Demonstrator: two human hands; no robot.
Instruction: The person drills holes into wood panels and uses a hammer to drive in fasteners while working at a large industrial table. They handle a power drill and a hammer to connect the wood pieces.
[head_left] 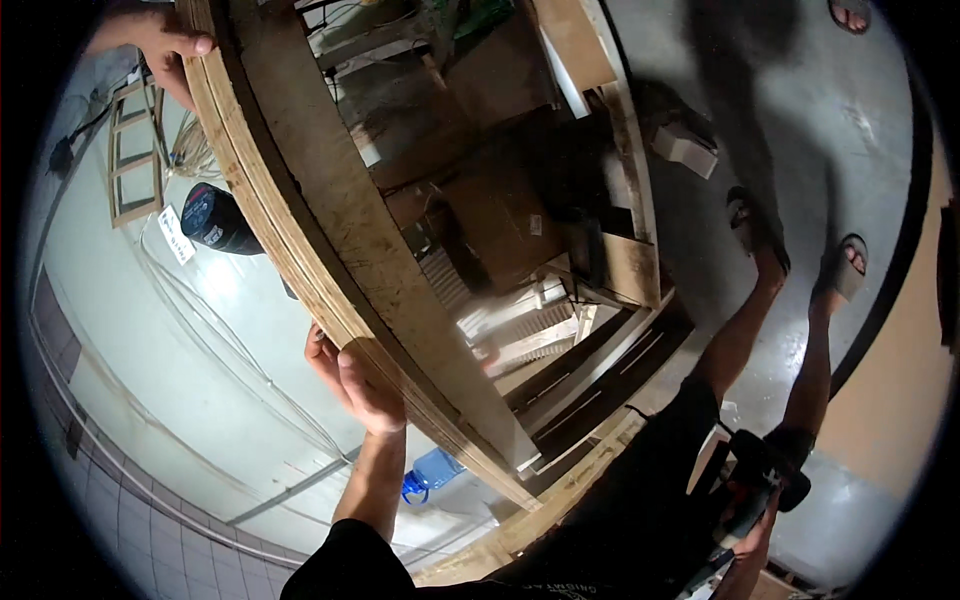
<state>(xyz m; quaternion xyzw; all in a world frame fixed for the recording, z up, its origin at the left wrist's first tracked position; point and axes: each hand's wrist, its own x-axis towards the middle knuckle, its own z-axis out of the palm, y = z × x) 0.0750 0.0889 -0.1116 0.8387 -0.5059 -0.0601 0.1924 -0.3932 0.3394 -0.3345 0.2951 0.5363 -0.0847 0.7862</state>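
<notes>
My left hand (368, 392) is at the outer edge of a long stack of wooden strips (290, 235), its fingers curled. A tiny dark thing shows at a fingertip, too small to name. The strips run along a pale board (345, 190) on the side of a wooden frame. Low at the right, beside my thigh, my right hand (752, 545) is closed round a black cordless drill (765, 470), partly in shadow. At the top left another person's hand (170, 45) grips the strips' far end. Behind the strips sticks out a black rounded thing (215, 218) with red marks, partly hidden.
Inside the frame lie a cardboard piece (495, 225) and several slats (530, 335). A blue water bottle (435, 472) is on the floor past my left forearm. A small wooden rack (137, 150) and coiled cable (195, 148) are at the left. A pale block (685, 150) lies near my feet.
</notes>
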